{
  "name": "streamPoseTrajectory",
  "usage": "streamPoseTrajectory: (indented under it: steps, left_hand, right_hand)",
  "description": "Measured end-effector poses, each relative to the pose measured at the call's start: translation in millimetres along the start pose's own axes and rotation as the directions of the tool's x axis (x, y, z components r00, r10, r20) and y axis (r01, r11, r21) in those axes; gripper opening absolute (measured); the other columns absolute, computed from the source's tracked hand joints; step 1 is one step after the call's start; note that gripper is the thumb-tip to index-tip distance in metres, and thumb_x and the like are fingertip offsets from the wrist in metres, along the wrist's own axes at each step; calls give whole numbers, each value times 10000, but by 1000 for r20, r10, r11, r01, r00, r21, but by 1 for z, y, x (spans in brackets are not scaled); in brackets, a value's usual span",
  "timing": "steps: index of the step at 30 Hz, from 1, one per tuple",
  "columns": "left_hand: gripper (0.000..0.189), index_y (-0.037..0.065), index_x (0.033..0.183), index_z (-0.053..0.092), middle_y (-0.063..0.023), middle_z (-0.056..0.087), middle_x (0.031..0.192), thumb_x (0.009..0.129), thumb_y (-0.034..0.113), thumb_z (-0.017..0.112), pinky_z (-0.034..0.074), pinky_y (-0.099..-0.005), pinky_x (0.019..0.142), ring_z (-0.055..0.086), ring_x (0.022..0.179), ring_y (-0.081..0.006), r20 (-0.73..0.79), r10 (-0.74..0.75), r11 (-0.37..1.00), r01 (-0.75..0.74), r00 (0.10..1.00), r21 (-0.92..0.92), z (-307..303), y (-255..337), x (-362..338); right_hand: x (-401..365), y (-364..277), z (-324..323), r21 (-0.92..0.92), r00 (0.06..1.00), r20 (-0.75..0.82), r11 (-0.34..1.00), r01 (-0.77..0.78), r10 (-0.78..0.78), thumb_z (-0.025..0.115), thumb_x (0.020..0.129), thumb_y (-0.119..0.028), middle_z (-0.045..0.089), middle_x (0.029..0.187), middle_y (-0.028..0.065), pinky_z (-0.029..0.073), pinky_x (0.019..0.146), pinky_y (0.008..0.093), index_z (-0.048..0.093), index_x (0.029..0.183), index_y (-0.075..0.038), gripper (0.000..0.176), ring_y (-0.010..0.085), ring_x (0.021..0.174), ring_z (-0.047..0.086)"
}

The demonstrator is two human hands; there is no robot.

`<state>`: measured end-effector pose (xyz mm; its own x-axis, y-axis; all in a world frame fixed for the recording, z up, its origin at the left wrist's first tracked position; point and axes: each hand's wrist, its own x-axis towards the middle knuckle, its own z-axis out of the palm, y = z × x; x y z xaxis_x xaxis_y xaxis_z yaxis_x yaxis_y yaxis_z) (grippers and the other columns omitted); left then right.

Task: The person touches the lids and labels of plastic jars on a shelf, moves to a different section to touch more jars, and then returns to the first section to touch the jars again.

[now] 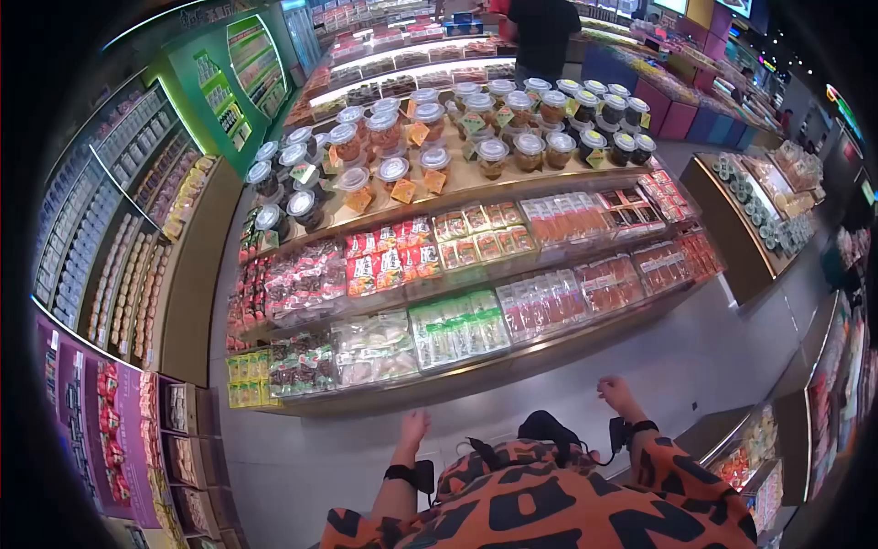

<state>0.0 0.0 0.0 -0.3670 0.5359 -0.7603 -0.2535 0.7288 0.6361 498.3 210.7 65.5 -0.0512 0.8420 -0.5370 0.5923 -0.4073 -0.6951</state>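
Observation:
My left hand (414, 428) hangs in the air above the grey floor, its fingers loosely curled in with nothing visible in them. My right hand (617, 393) is also over the floor, further right, fingers bent inward, nothing seen in its grasp. Neither touches the display counter (476, 361) in front. Nearest the left hand on the low shelf are clear-wrapped pale packs (375, 349) and green-and-white packs (459, 327). Red-brown snack packs (544, 304) lie beyond the right hand. Both wrists wear black straps with small boxes.
Rows of lidded plastic tubs (529, 151) stand on the counter's wooden top. Stocked shelves (128, 229) line the left side. A smaller stand (754, 220) with jars is at right. A person in black (541, 37) stands behind the counter. More bins (745, 457) are at lower right.

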Motion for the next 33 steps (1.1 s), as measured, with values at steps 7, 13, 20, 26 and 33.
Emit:
streamPoseTrajectory:
  steps: [7,13,20,26,33]
  left_hand:
    - [339,22,1245,562,-100,672,1112,985,221,474,488,-274,858,646,988,-177,230,545,838,-524,806,-152,46,197,-13]
    - [453,-39,1384,428,-166,548,1335,995,192,458,426,-323,1022,559,1203,-230,238,681,722,-581,693,-376,113,371,-19]
    - [523,-34,1479,245,-182,307,1524,1015,149,405,239,-363,1153,297,1417,-249,-132,767,501,-716,627,-486,211,470,109]
    - [576,-24,1497,186,-179,197,1565,1042,317,277,129,-375,1190,168,1462,-249,-130,750,369,-574,648,-731,223,528,124]
    - [623,-74,1485,72,-240,120,1564,1036,307,274,117,-367,1182,120,1467,-286,-253,948,131,-961,194,-244,258,531,150]
  right_hand:
    - [13,-205,-56,-185,856,-74,851,492,-511,692,841,-193,691,951,140,536,757,319,628,1131,26,370,199,851,672]
    - [72,-448,-81,-371,586,254,482,794,-770,698,847,-186,678,994,108,527,776,324,633,1128,-13,336,201,875,664]
    - [256,-559,5,86,426,190,447,890,-885,673,885,-213,644,1126,122,499,871,324,585,1220,-6,404,188,1034,620]
    - [338,-589,40,-25,138,232,136,990,-963,606,884,-248,667,1028,154,501,711,339,589,1235,-23,417,223,764,635]
    - [335,-600,29,15,75,541,99,995,-838,627,840,-159,595,1238,244,442,984,358,592,1211,27,416,331,1169,568]
